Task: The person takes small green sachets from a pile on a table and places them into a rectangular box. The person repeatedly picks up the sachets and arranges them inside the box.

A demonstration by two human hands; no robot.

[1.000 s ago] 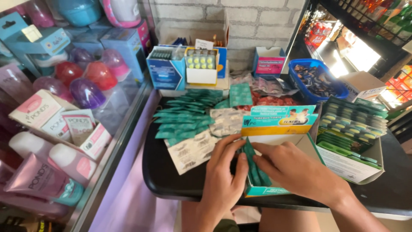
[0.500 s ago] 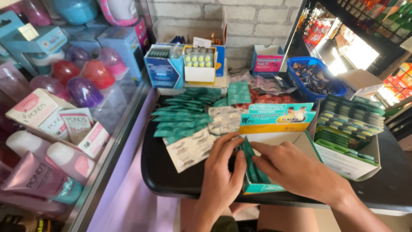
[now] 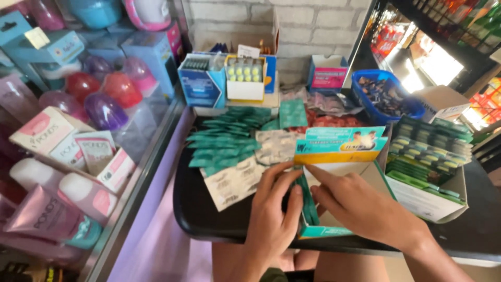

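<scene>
Sachets (image 3: 309, 201): few stood in open box (image 3: 365, 175), pinched btwn both hands, L (image 3: 274, 216) & R (image 3: 360, 206) fingers closed on them. Big green pile (image 3: 224, 141) on tray (image 3: 209, 219) not yet boxed; prob early.

Hands: 2, left (image 3: 271, 219) and right (image 3: 365, 209). Open cartons on the counter (image 3: 209, 219): 1 teal-and-yellow carton (image 3: 339, 146) at the hands, 1 white carton (image 3: 428, 196) of green strips at right. Blue basket (image 3: 386, 96): 1. Small display boxes at the back: 3, blue (image 3: 201, 81), white (image 3: 245, 78), pink (image 3: 326, 73). Loose teal sachets (image 3: 224, 138): a heap, too overlapped to count. White foil strips (image 3: 235, 180): at least 2.
</scene>
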